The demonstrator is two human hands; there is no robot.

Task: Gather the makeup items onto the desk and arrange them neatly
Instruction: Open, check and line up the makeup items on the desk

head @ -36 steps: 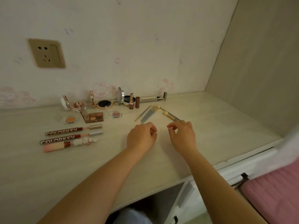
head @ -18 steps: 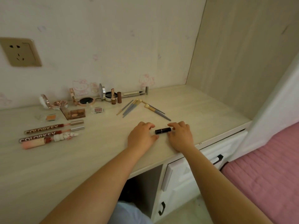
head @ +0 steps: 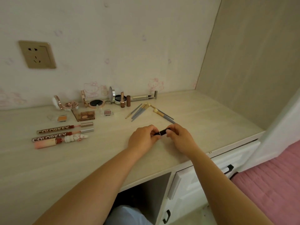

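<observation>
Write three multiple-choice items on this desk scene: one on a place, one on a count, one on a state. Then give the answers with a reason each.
1. Where do the loose brushes lie?
A. beyond the hands, toward the wall
B. in the drawer
C. on the pink bedding

2. How many long tubes lie side by side at the left of the desk?
A. one
B. three
C. six

3. How is the small dark tube held?
A. it lies untouched
B. one hand alone
C. both hands grip its ends

Answers:
1 A, they lie fanned behind the hands.
2 B, two lettered tubes and one pink tube.
3 C, the left hand and right hand each curl fingers round an end.
</observation>
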